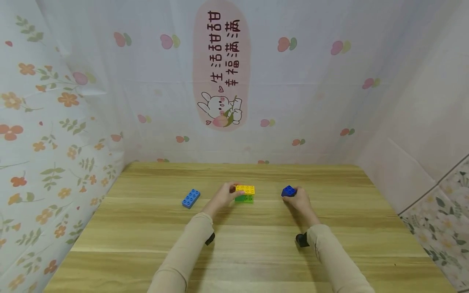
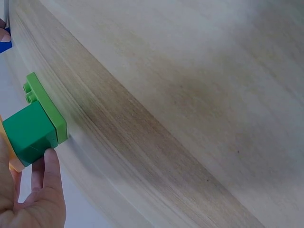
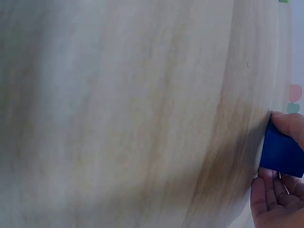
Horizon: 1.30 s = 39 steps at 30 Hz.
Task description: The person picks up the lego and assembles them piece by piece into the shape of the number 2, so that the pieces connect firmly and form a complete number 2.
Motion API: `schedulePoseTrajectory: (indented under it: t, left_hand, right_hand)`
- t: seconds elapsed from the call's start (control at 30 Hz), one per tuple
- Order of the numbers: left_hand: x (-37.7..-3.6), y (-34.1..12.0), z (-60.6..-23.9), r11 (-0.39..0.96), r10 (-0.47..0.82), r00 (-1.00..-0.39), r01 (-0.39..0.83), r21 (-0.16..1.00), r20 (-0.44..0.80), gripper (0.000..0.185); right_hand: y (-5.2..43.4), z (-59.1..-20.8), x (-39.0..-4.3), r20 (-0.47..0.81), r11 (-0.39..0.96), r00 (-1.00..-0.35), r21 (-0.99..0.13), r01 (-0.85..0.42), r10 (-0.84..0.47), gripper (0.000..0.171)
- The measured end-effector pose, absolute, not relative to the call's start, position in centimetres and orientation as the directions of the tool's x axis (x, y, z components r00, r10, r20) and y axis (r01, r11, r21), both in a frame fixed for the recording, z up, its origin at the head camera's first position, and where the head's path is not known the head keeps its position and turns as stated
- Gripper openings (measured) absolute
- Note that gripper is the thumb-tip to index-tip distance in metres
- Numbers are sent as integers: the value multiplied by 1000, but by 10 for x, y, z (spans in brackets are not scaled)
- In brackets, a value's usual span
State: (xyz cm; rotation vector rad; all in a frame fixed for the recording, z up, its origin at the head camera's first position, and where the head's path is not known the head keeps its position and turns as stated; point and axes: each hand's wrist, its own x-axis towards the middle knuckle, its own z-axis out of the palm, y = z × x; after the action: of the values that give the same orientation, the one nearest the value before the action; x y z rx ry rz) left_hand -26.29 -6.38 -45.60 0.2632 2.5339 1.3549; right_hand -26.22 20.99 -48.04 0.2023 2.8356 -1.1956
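Note:
My left hand [image 1: 222, 196] grips a small stack of toy building bricks on the table from its left side, thumb in front. A yellow brick [image 1: 247, 189] tops the stack, over a dark green brick [image 2: 31, 133]. Beneath these lies a thin light green brick [image 2: 50, 107], its studs partly showing to the right. Over to the right, my right hand [image 1: 301, 201] pinches a dark blue brick [image 1: 289, 191] between thumb and fingers, at or near the table surface. Part of that brick is hidden behind the thumb in the right wrist view.
Left of the stack, a lighter blue eight-stud brick [image 1: 191, 198] lies at a slant on the wooden table [image 1: 245, 252]. A printed cloth [image 1: 315, 93] hangs behind the table's far edge, with more cloth along both sides.

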Motion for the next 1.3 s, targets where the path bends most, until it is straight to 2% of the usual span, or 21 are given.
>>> schedulePoseTrajectory:
  t: [0.5,0.73,1.0,1.1,1.3]
  left_hand:
    - [-262,-64,-459,544,307,-943,65,837,-126,46]
    - [-262,-64,-457,538,293,-949,63,840,-117,44]
    - [-261,-64,-455,554,292,-950,77,829,-107,46]
    - [-261,-64,-455,552,291,-951,74,830,-108,47]
    - [-261,-65,-457,550,290,-952,78,832,-103,48]
  right_hand:
    - [215,-479,-261,-130,673,-985,-719,170,110,61]
    - [211,-468,-262,-176,570,-981,-799,193,86,64]
    - [199,-452,-270,-74,647,-997,-760,67,16,61]
    - [192,-444,-271,-69,653,-998,-755,54,2,65]
    - [178,-434,-272,-78,671,-997,-740,50,-12,59]
